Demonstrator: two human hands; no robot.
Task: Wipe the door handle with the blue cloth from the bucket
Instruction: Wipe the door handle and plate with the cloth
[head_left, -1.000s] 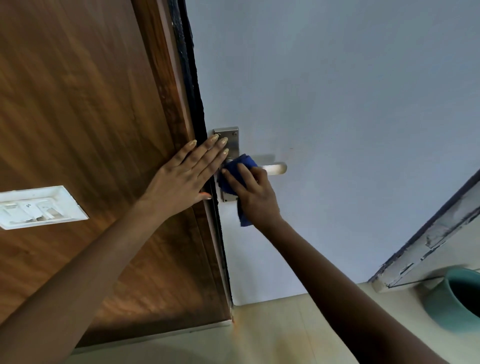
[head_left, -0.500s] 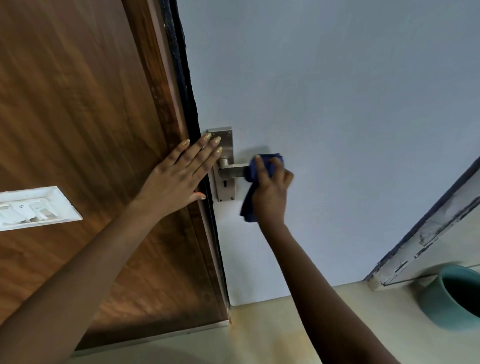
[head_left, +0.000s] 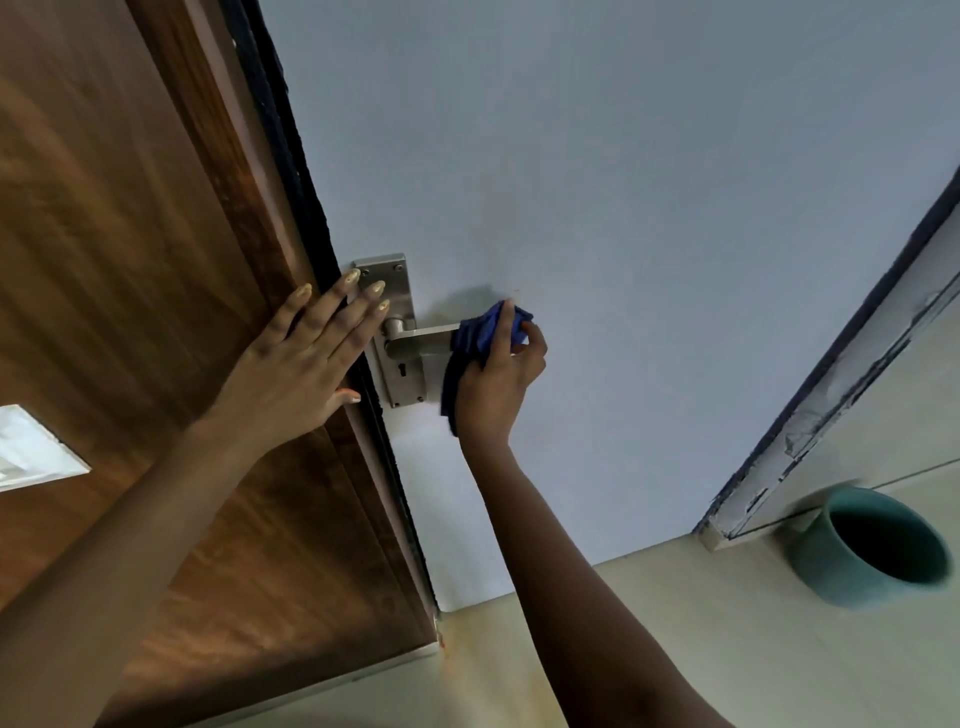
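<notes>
Now my right hand (head_left: 496, 379) reaches up, grip closed around the cloth (head_left: 480, 338) over the handle's (head_left: 421, 338) far end; my left hand (head_left: 306, 364) lies flat, fingers spread, on the door frame (head_left: 249, 218).

Beige floor (head_left: 701, 639) along the frame's bottom, running under the door. Teal bucket (head_left: 831, 566) stands on it at far right, near the frame base, open mouth facing camera, inside dark. Faint orange stain on the floor by the door's bottom corner.
</notes>
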